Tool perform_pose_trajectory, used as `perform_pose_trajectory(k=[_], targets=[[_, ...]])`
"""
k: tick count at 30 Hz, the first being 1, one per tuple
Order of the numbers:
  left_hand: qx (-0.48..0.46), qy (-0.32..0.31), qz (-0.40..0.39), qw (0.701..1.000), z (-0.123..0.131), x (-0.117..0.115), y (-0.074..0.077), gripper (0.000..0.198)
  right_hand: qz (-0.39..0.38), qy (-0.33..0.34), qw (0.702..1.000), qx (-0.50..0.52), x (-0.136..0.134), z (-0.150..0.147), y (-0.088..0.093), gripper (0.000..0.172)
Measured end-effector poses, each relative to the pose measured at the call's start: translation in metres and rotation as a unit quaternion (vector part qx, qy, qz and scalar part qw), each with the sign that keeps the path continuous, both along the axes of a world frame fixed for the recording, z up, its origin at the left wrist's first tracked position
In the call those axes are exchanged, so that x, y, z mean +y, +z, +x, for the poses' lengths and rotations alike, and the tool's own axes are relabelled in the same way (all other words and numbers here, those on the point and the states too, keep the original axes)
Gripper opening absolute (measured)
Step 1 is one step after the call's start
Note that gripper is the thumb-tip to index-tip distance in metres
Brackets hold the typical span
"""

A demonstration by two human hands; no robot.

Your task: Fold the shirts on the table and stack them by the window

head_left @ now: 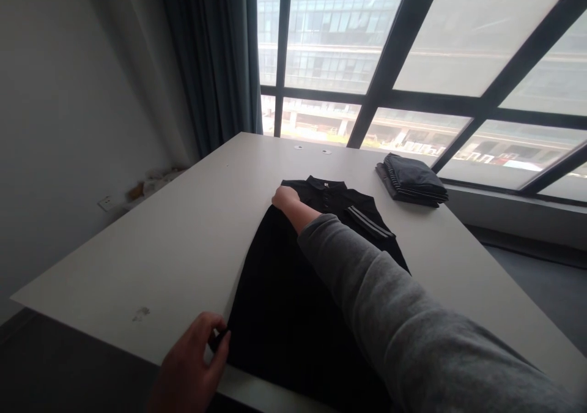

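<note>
A black polo shirt (284, 303) lies spread on the white table (183, 235), its collar toward the window. One sleeve with light stripes along its cuff is folded in over the body at the right. My left hand (195, 361) pinches the shirt's lower left corner by the table's near edge. Across the shirt reaches my right arm in a grey sleeve, and my right hand (287, 199) is closed on the cloth at the left shoulder. My forearm hides part of the shirt's right side.
A stack of folded dark clothes (413, 180) sits at the table's far right. Behind the table are a large window (330, 33) and a dark curtain (220, 58). Several items lie low by the left wall, near a wall socket (106, 203).
</note>
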State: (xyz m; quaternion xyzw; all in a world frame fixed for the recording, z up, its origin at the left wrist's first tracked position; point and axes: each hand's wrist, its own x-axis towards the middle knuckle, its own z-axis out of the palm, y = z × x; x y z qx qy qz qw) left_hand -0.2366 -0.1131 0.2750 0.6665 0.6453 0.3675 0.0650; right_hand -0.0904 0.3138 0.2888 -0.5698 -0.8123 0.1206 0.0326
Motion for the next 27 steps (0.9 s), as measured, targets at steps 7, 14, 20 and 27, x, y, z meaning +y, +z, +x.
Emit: perform_pose_trajectory(k=[7, 14, 20, 27], targets=[[0.01, -0.069, 0.115, 0.991, 0.021, 0.005, 0.026, 0.005, 0.029, -0.07, 0.996, 0.049, -0.009, 0.054, 0.034, 0.033], [0.031, -0.196, 0.12, 0.973, 0.048, 0.005, 0.043, 0.017, 0.022, -0.098, 0.992, 0.078, -0.016, 0.113, 0.039, 0.026], [0.076, -0.314, 0.06, 0.945, 0.066, 0.006, 0.036, 0.026, 0.006, -0.102, 0.992, 0.072, -0.03, 0.148, 0.015, 0.031], [0.1, -0.316, -0.057, 0.942, 0.075, 0.031, 0.021, 0.023, 0.028, -0.088, 0.996, 0.011, -0.043, 0.154, -0.008, 0.048]])
